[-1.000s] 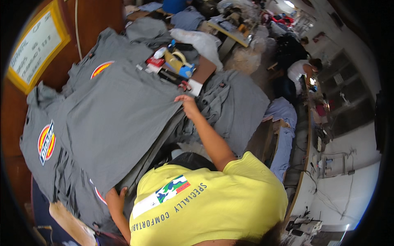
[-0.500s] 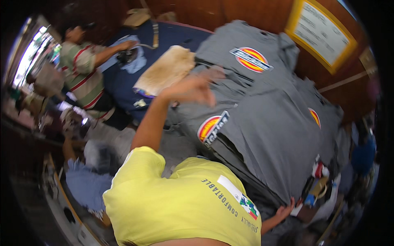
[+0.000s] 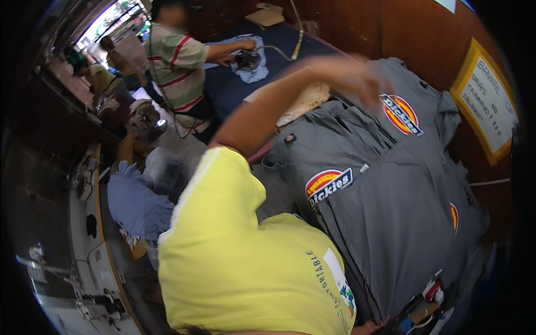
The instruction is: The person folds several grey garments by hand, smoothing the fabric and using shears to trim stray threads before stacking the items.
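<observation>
A spread of grey shirts (image 3: 391, 223) with red-and-yellow patches covers the table, overlapping one another beneath a framed notice (image 3: 487, 103) on the wooden wall, while a person in a yellow shirt (image 3: 240, 268) fills the lower foreground. That person's left hand (image 3: 357, 78) is stretched out over the far end of the grey shirts, blurred, so its grip cannot be told; the right hand (image 3: 371, 326) shows only at the lower edge, touching the near shirt beside small tools (image 3: 427, 298). Beyond, a co-worker in a striped shirt (image 3: 176, 67) presses an iron (image 3: 247, 58) onto a pale blue cloth (image 3: 251, 70).
</observation>
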